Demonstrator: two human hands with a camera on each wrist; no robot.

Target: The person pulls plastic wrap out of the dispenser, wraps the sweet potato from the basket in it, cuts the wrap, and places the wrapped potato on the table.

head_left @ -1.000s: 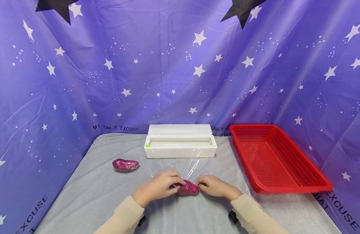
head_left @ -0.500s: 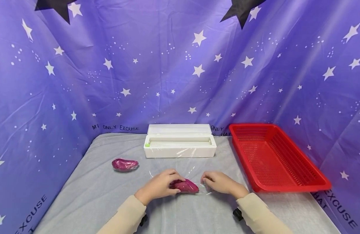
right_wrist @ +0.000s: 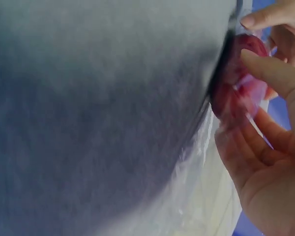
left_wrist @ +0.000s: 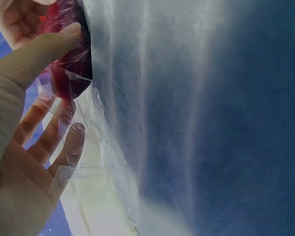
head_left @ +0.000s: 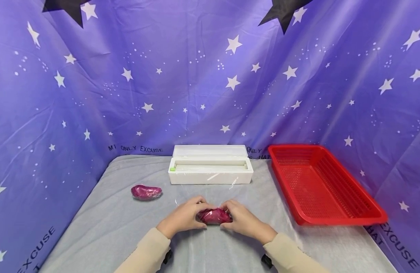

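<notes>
Long beige slvs [head_left: 145,248]; small blk gear [head_left: 266,261] by ea. cuff [head_left: 275,244]; bare hands [head_left: 186,215].

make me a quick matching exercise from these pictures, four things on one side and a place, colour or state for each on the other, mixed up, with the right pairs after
Things
1. box
2. basket
3. held vegetable
4. other vegetable

Places, colours and states
A. red, with holes, on the person's right
B. farther left than the left hand
C. white, with its lid open
D. between the left hand and the right hand

Right pairs: 1-C, 2-A, 3-D, 4-B
</notes>
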